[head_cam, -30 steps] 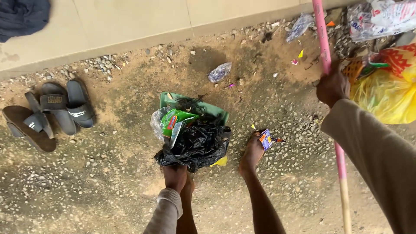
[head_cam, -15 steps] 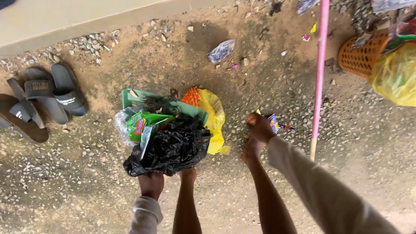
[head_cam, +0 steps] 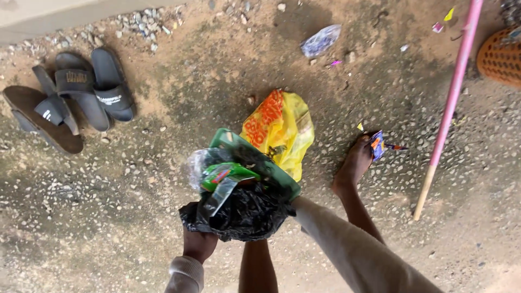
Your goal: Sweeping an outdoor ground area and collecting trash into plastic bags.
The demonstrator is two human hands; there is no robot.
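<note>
Left hand (head_cam: 199, 245) grips the near end of a green dustpan (head_cam: 255, 160), fingers closed beneath it. The pan is raised over gravelly ground, loaded with a black plastic bag (head_cam: 241, 214) and a green wrapper (head_cam: 223, 174). Right hand is hidden behind the pan; finger state cannot be told. A yellow bag (head_cam: 279, 130) lies just beyond.
</note>
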